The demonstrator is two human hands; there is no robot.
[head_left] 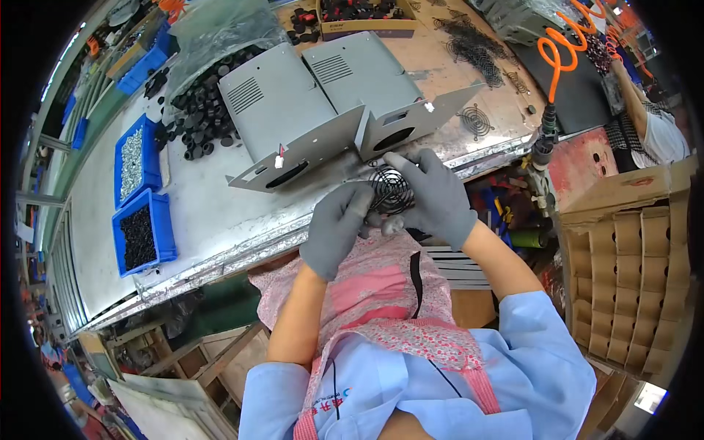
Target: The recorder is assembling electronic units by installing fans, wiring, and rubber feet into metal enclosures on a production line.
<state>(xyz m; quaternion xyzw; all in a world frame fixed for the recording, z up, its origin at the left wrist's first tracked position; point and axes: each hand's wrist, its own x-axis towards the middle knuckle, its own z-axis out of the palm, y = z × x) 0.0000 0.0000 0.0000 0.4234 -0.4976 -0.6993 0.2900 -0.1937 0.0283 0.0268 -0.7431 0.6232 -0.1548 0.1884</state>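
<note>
Both my hands wear grey gloves and meet at the front edge of the bench. Between them is a round black wire fan guard (392, 189). My left hand (336, 224) pinches the guard's left side, thumb on top. On the opposite side my right hand (438, 194) grips it, fingers curled around the rim. Just beyond the guard stand two grey sheet-metal housings, a left one (275, 103) and a right one (359, 73), each with vent slots and an upright end plate with a dark round opening.
Blue bins at left hold silver screws (132, 165) and black screws (138, 238). Black round caps (198, 110) lie piled behind them. More fan guards (473, 48) sit at the back right. An orange coiled hose (555, 59) carries a hanging power driver (544, 139). A divided cardboard box (627, 271) stands right.
</note>
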